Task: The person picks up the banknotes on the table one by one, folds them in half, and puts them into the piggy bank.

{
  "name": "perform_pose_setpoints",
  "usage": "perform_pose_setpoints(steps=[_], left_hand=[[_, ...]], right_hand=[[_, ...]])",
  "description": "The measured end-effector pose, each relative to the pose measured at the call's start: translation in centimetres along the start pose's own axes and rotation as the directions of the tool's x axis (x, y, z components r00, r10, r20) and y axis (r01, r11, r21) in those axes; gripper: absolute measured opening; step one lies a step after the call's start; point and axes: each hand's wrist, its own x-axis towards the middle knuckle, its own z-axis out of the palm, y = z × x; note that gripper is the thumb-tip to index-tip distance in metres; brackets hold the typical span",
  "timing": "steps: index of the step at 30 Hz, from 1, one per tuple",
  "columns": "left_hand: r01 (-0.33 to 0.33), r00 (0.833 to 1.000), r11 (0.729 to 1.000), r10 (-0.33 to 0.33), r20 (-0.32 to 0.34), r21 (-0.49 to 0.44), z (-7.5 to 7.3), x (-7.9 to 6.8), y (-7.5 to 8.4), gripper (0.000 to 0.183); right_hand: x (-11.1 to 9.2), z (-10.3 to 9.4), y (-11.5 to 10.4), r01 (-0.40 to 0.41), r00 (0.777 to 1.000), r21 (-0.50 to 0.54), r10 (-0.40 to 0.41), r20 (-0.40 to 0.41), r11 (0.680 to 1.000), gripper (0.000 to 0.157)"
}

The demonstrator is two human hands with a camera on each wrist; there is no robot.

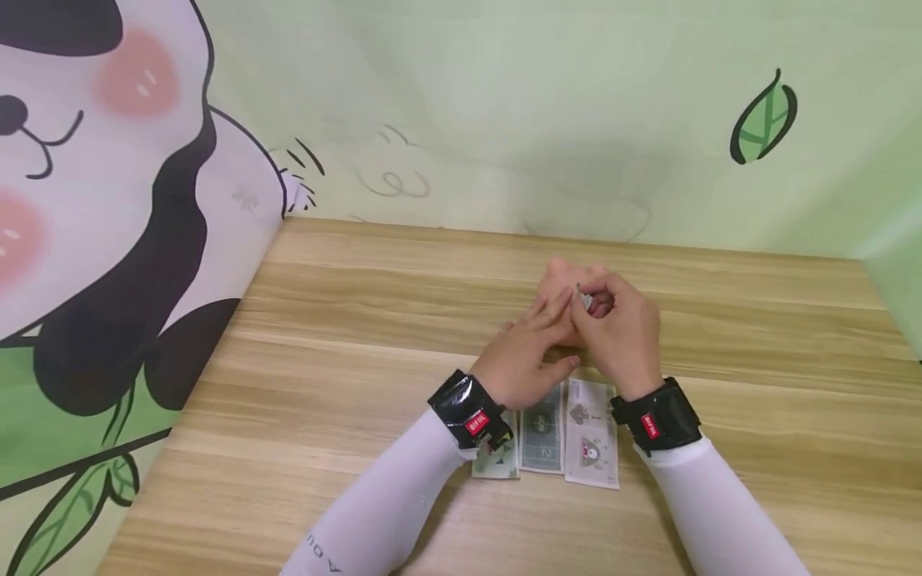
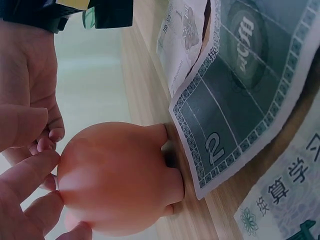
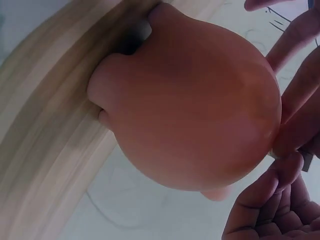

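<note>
Pinching mostly hidden paper (image 1: 587, 302), right hand (image 1: 623, 334) above pink pig (image 2: 112, 175), left hand (image 1: 520, 362) spread on it

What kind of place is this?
Maybe a play booth, though I can't be sure: there's a big cartoon panda, a wood-grain table and pretend-looking paper money.

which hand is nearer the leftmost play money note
Left. The left hand rests on the pink piggy bank, its wrist above part of the leftmost play money note; the right hand is farther right, pinching paper at the bank's top.
</note>
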Motion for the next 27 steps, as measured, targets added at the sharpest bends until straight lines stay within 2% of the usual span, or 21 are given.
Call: perform_pose_setpoints(steps=[4,8,13,18,22,27], left_hand=[[-0.002,1.0,1.0,0.002,0.006,0.006,0.2,0.0,0.1,0.064],[-0.007,1.0,1.0,0.007,0.02,0.021,0.3,-0.1,0.2,0.057],[-0.008,1.0,1.0,0.008,0.02,0.02,0.2,-0.2,0.2,0.057],[-0.016,1.0,1.0,0.016,-0.002,0.025,0.2,-0.2,-0.1,0.064],[-0.024,1.0,1.0,0.024,-0.007,0.018,0.0,-0.1,-0.1,0.063],[-0.033,0.999,0.999,0.033,-0.008,0.019,-0.1,0.0,-0.1,0.064]], right_hand=[[-0.1,-0.4,0.5,-0.002,0.999,0.037,0.0,0.05,0.999,0.016],[-0.2,-1.1,0.9,-0.018,0.989,0.084,0.005,0.145,0.996,0.025],[0.5,-2.4,0.7,-0.092,0.952,0.145,0.044,0.301,0.985,0.04],[1.0,-3.8,0.8,-0.147,0.915,0.187,0.062,0.399,0.971,0.036],[1.2,-3.8,1.2,-0.127,0.915,0.185,0.043,0.401,0.974,0.029],[1.3,-3.1,1.5,-0.077,0.945,0.136,0.029,0.326,0.988,0.022]])
